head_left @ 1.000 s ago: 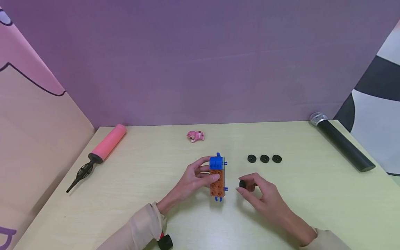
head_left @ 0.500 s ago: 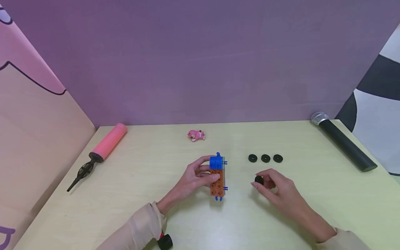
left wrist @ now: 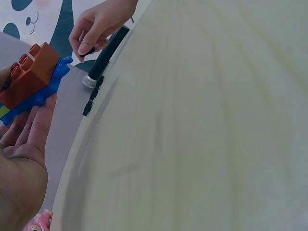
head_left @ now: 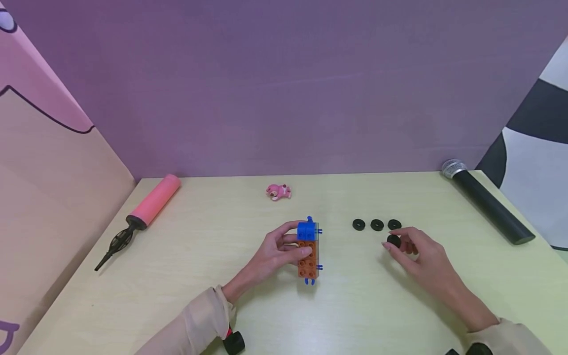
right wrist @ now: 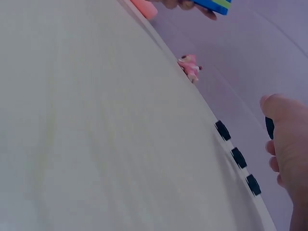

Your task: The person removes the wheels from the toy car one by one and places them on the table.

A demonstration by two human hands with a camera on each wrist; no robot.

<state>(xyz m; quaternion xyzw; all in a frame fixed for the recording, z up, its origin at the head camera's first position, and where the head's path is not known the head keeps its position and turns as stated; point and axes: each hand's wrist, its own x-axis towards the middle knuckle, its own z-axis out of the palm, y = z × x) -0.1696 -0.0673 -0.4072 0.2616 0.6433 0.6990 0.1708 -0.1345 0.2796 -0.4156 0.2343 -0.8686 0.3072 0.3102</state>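
My left hand (head_left: 277, 251) grips a toy vehicle body (head_left: 308, 259) made of orange and blue building blocks. Small blue axle stubs stick out from its right side, and its studs face the head camera. In the left wrist view the orange block (left wrist: 30, 74) sits on a blue base, with a bit of green at one end. My right hand (head_left: 428, 261) pinches a small black toy wheel (head_left: 393, 240) between thumb and fingertips, above the table. Just beyond it lie three similar black wheels (head_left: 377, 225) in a row, the rightmost close to my fingertips.
A pink bear figurine (head_left: 278, 192) lies near the back of the table (head_left: 213, 212). At the left is a pink hand pump (head_left: 155, 202) with a black nozzle, at the right a black microphone (head_left: 488, 202). A purple wall (head_left: 284, 88) closes off the back.
My right hand has moved to the right and slightly away from me with the wheel, from beside the vehicle body to near the row of wheels. The left hand stays in place.
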